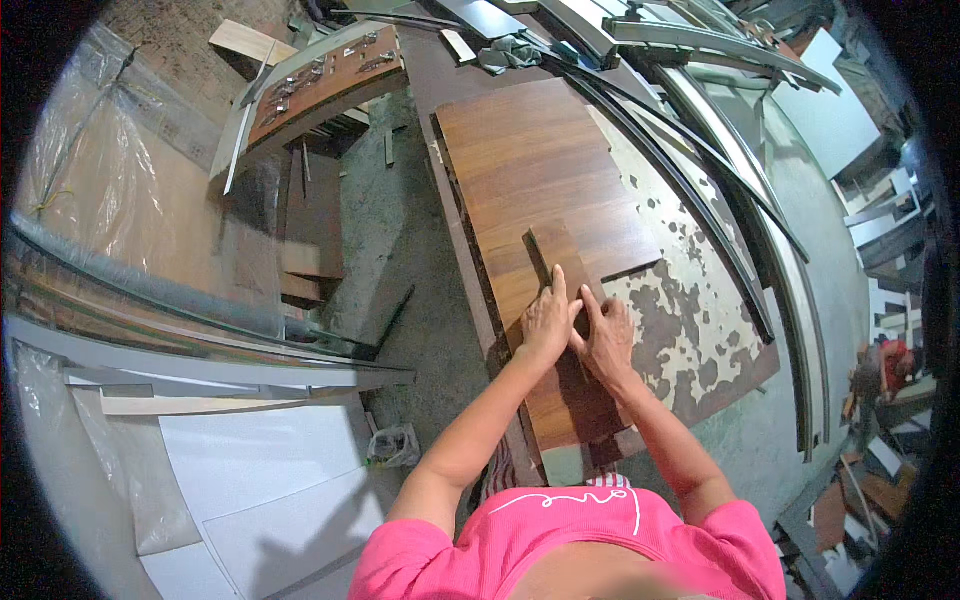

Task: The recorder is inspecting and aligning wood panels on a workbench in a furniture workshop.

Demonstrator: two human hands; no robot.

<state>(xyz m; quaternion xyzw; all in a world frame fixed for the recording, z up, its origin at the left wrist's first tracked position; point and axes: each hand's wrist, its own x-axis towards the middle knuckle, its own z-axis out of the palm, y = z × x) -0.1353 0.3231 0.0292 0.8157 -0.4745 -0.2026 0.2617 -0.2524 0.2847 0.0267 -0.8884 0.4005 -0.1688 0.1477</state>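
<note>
A narrow wood-grain board (562,248) lies lengthwise on a larger wood-grain panel (530,140) on the worktable. My left hand (545,325) is closed at its left edge, the index finger stretched forward along it and the thumb toward the right. Close beside it, my right hand (608,338) bears on the same board, its index finger stretched forward and its thumb near my left thumb. The other fingers of both hands are bent and partly hidden. Under my wrists the near part of the wood-grain surface reaches toward my body.
Peeling pale patches cover the worktable (700,345) on the right. Long dark strips (690,210) and metal profiles (800,350) run along that side. A grey cloth (508,56) lies at the far end. Hardware sits on another board (325,80) at far left; white panels (265,440) stand near left.
</note>
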